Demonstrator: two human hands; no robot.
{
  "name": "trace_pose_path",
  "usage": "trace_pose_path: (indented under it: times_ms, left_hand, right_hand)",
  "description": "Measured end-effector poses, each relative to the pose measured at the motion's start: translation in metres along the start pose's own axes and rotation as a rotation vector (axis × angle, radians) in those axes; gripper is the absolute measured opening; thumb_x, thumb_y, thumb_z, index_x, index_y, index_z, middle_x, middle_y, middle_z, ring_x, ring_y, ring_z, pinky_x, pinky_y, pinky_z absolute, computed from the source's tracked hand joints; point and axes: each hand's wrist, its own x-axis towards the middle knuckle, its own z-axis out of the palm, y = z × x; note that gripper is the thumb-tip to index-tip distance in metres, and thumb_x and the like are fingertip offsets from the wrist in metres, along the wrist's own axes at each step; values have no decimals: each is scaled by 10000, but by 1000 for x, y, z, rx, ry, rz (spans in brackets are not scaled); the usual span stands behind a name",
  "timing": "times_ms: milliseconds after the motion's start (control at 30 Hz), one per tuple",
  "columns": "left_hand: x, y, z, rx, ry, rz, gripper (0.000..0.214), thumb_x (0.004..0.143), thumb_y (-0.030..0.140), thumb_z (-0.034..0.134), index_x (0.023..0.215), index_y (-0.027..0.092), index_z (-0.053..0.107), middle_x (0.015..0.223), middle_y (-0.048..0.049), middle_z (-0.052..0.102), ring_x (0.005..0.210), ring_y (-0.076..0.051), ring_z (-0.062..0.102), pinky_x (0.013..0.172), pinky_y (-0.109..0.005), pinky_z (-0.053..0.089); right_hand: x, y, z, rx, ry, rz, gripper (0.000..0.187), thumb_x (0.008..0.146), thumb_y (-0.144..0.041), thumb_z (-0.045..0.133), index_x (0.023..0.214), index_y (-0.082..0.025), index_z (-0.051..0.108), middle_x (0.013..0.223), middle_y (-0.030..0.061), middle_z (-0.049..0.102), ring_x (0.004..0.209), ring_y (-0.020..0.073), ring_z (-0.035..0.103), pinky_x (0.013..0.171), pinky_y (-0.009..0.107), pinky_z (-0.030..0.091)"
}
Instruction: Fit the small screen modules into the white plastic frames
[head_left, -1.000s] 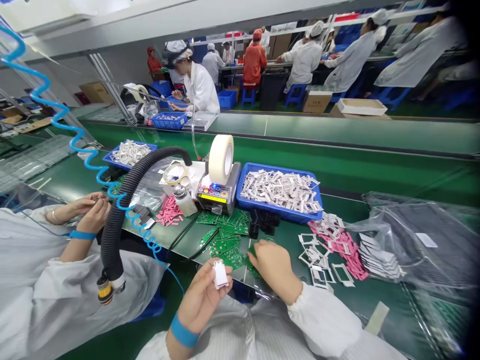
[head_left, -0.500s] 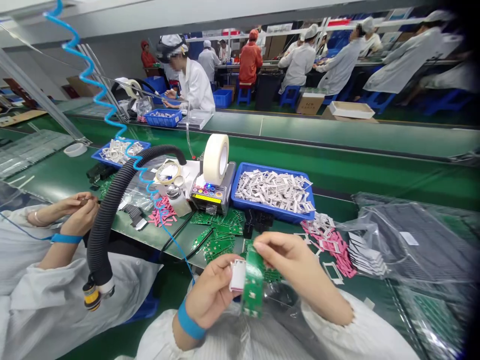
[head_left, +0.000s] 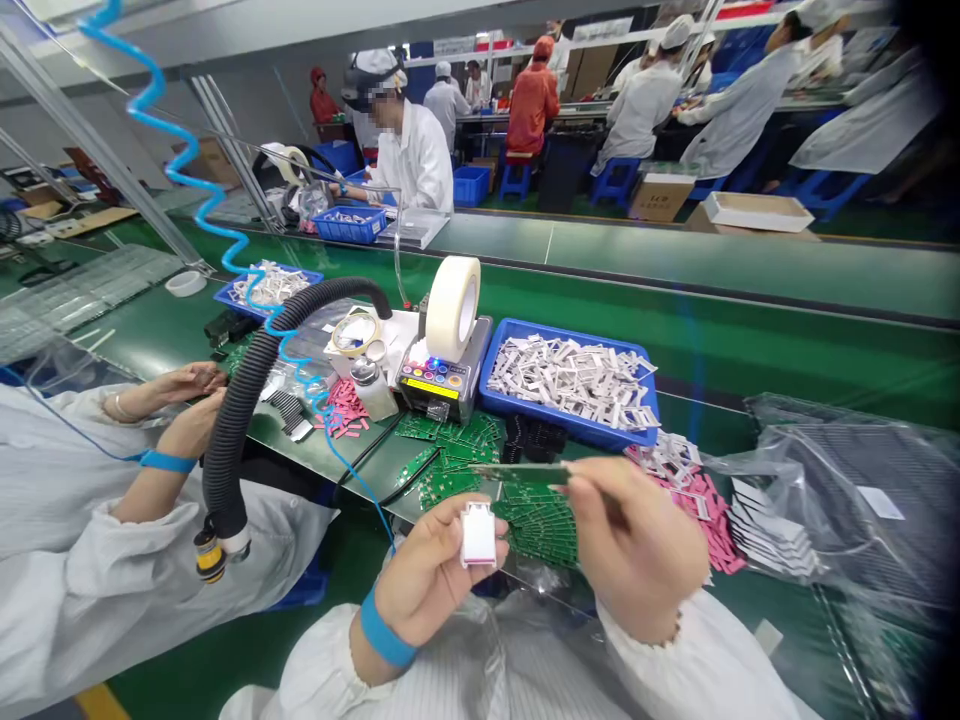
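Note:
My left hand (head_left: 431, 572) is closed around a small white plastic frame (head_left: 478, 534), held up at the table's near edge. My right hand (head_left: 637, 545) pinches a green circuit board (head_left: 521, 473) by its right end; the board lies flat and edge-on, just above the white frame. Below both hands a pile of green circuit boards (head_left: 457, 450) lies on the table. A blue bin (head_left: 570, 385) full of white frames stands behind that pile.
A tape dispenser with a white roll (head_left: 448, 345) stands left of the bin. Pink and white frames (head_left: 694, 490) lie to the right beside plastic-wrapped trays (head_left: 847, 490). A black hose (head_left: 247, 400) and a coiled blue air line (head_left: 187, 190) hang at left, over a neighbouring worker's hands (head_left: 187, 400).
My right hand picked a circuit board off the pile, lifted it and turned it from upright to flat. My left hand has kept the white frame, now held slightly higher.

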Motion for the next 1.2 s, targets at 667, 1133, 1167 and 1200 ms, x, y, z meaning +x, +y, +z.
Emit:
trace_pose_path:
  times_ms: [667, 1133, 1167, 1200]
  left_hand:
    - [-2, 1, 3, 69, 68, 165, 311, 676, 350, 742, 910, 157, 674, 826, -31, 679, 661, -101, 553, 605, -224, 429]
    - [25, -16, 21, 151, 35, 124, 440, 685, 264, 738, 1112, 279, 634, 1132, -44, 655, 1128, -230, 540, 995, -383, 384]
    - [26, -15, 23, 153, 31, 109, 457, 693, 277, 732, 1136, 294, 620, 1210, -48, 619, 1168, -242, 515, 1010, -402, 374]
    - [27, -13, 24, 161, 39, 92, 464, 704, 289, 723, 1153, 302, 610, 1263, -54, 587, 1194, -252, 497, 1019, -416, 367]
  right_hand:
    - [-27, -7, 18, 26, -198, -541, 199, 854, -115, 494, 986, -134, 642, 838, 65, 700, 780, 167, 591, 695, 329, 497]
    - [-13, 11, -4, 51, -418, 7, 104, 778, -143, 621, 821, -198, 544, 895, 24, 672, 887, 166, 613, 759, 296, 507]
    - [-2, 22, -12, 4, -394, 10, 111, 778, -145, 618, 841, -197, 542, 912, 31, 672, 888, 168, 618, 765, 301, 508]
    - [11, 36, -22, -76, -364, 34, 120, 779, -163, 623, 864, -198, 544, 932, 34, 671, 887, 169, 623, 772, 306, 507]
